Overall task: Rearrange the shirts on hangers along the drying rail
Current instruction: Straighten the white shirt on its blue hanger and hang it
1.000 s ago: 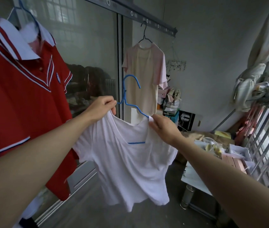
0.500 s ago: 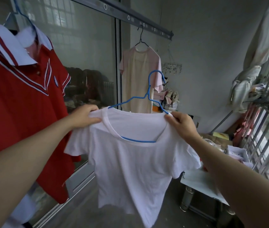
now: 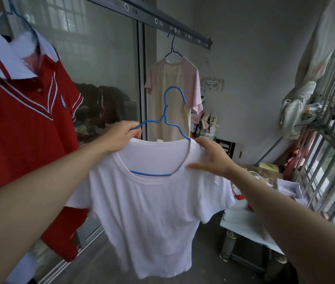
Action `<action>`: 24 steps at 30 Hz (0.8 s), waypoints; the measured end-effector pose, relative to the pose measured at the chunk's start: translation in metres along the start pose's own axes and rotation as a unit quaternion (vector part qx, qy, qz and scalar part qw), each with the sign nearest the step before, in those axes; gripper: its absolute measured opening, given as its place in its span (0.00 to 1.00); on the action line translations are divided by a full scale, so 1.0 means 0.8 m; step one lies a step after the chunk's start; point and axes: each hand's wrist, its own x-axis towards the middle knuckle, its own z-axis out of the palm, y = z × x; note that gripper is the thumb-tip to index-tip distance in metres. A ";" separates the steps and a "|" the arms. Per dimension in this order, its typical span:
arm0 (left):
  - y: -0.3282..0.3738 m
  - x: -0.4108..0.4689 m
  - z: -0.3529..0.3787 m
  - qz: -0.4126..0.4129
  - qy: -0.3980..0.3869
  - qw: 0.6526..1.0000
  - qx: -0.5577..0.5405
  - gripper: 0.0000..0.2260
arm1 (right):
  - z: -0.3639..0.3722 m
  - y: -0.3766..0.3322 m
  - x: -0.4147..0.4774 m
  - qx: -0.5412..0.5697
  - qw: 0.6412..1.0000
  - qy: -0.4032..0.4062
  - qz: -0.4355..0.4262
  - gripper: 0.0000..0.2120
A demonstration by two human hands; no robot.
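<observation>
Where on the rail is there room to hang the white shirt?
The rail is bare between the red shirt and the pink shirt. A short bare stretch lies past the pink shirt, up to the rail's end. The table on the right is crowded.

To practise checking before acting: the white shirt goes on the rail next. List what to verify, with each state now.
1. Both hanger ends inside white shirt: cannot tell, left hand covers one.
2. Grip of left hand on hanger: ok.
3. Grip of right hand: not ok, it rests flat on the shoulder.
4. Upright, unsnagged hook: ok.
5. Free rail between red shirt and pale shirt: ok.
</observation>
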 end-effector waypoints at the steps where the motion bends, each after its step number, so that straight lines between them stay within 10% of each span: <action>1: -0.004 0.001 -0.002 -0.006 0.005 1.000 0.008 0.13 | 0.002 0.008 -0.004 -0.043 0.999 -0.015 0.000 0.33; 18: -0.020 0.003 -0.040 0.021 -0.039 0.999 0.010 0.11 | 0.000 0.035 -0.010 -0.079 0.981 0.086 0.152 0.25; 24: -0.017 0.005 -0.034 0.000 0.004 0.999 -0.054 0.09 | 0.004 -0.006 0.014 -0.047 0.996 0.074 0.029 0.23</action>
